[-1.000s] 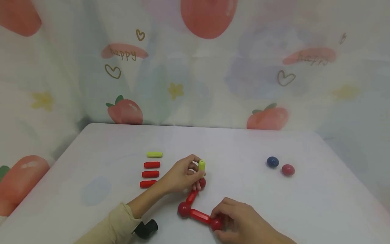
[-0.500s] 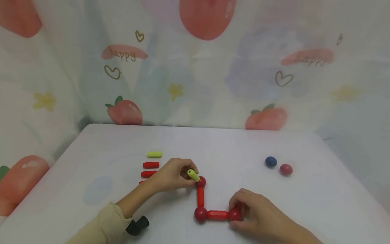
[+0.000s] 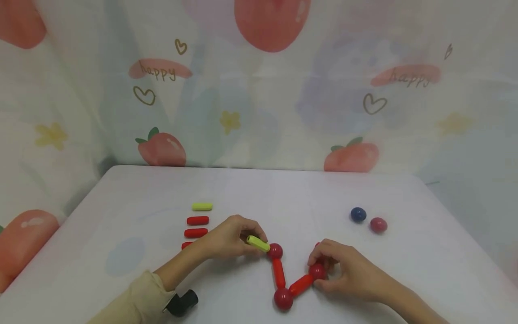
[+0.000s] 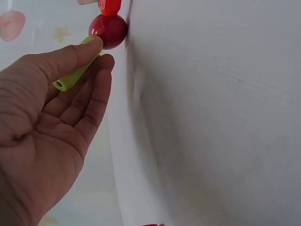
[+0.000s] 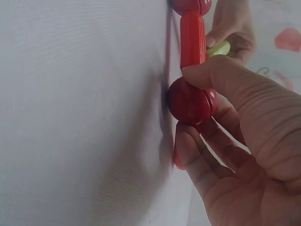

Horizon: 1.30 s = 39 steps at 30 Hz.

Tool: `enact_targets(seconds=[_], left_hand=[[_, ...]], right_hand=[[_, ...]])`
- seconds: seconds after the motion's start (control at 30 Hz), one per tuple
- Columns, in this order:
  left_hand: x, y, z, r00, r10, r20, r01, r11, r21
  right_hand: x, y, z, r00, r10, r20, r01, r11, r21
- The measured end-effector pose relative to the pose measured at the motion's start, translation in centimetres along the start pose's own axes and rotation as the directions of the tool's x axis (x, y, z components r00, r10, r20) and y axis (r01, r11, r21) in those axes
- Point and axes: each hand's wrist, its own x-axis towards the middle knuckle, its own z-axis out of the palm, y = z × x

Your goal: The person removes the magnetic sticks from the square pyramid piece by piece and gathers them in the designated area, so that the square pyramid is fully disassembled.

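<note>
My left hand (image 3: 228,238) pinches a yellow-green rod (image 3: 258,244) between thumb and fingers; its far end meets a red ball (image 3: 275,251). From that ball a red rod (image 3: 279,273) leads to a corner ball (image 3: 283,299) nearer me. A second red rod (image 3: 301,285) slants from the corner to another red ball (image 3: 317,272), making a V. My right hand (image 3: 348,270) grips that ball (image 5: 190,100) with thumb and fingers. Another red piece (image 5: 178,157) shows beyond the ball in the right wrist view, mostly behind the fingers.
Left of my left hand lie a yellow-green rod (image 3: 202,206) and red rods (image 3: 197,220) in a column, the nearest partly behind the forearm. A blue ball (image 3: 358,214) and a pink-red ball (image 3: 378,225) lie at the right. A patterned cloth (image 3: 259,103) hangs behind the white table (image 3: 141,189).
The joined red balls and rods have shifted right and turned, the right-hand end swinging away from me. The yellow-green rod has tipped from upright to slanting against the far ball.
</note>
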Motion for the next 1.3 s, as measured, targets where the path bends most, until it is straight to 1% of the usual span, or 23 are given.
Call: enact_targets(seconds=[0.2,0.43,0.47,0.57,0.7,0.77,0.87,0.93,0.97,1.03,1.1,1.17,1.23,1.3], left_hand=[[0.2,-0.2,0.2,1.0,-0.025,0.003,0.025,1.0,0.012],[-0.2,-0.4,0.5,0.996,-0.02,0.086,0.011,0.995,0.101],[-0.2,-0.3,0.5,0.996,-0.022,0.086,0.012,0.994,0.11],[-0.4,-0.2,0.4,0.999,-0.019,0.05,0.012,0.992,0.124],[-0.9,-0.4,-0.3,0.999,-0.01,-0.041,0.014,0.994,0.106],[-1.5,-0.6,-0.7,0.996,0.006,-0.087,0.002,0.996,0.091],[-2.7,-1.0,-1.6,0.988,0.006,-0.155,0.006,0.997,0.076],[-3.7,-1.2,-2.4,0.977,0.01,-0.213,0.007,0.997,0.079],[-4.3,-1.3,-2.9,0.969,0.011,-0.246,0.009,0.997,0.082],[-5.4,-1.6,-4.0,0.947,0.017,-0.321,0.017,0.994,0.104],[-6.4,-2.0,-5.1,0.915,0.02,-0.402,0.04,0.989,0.14],[-7.3,-2.5,-6.2,0.882,-0.003,-0.471,0.092,0.982,0.165],[-8.0,-2.9,-7.1,0.849,-0.042,-0.527,0.168,0.966,0.195],[-8.5,-3.4,-7.9,0.821,-0.08,-0.565,0.243,0.945,0.219]], right_hand=[[0.0,0.0,0.1,1.0,0.009,-0.003,-0.009,1.0,0.02],[0.2,-0.1,0.2,1.0,-0.012,-0.026,0.012,1.0,0.009],[0.3,-0.1,0.2,1.0,-0.008,-0.03,0.008,1.0,0.007],[0.4,-0.1,0.2,0.999,-0.008,-0.045,0.008,1.0,-0.012],[0.4,0.0,0.3,0.998,-0.023,-0.059,0.021,1.0,-0.022],[0.3,0.1,0.3,0.998,-0.029,-0.062,0.027,0.999,-0.025],[0.2,0.2,0.4,0.998,-0.026,-0.06,0.025,0.999,-0.022],[0.3,0.2,0.4,0.998,-0.019,-0.054,0.018,1.0,-0.014],[0.3,0.2,0.4,0.998,-0.018,-0.053,0.018,1.0,-0.011],[0.3,0.1,0.5,0.998,-0.022,-0.053,0.022,1.0,-0.008],[0.4,0.1,0.4,0.998,-0.031,-0.056,0.031,0.999,-0.013],[0.4,0.1,0.4,0.997,-0.038,-0.06,0.037,0.999,-0.023],[0.4,0.2,0.4,0.997,-0.045,-0.063,0.043,0.999,-0.032],[0.5,0.2,0.4,0.998,-0.038,-0.06,0.036,0.999,-0.036]])
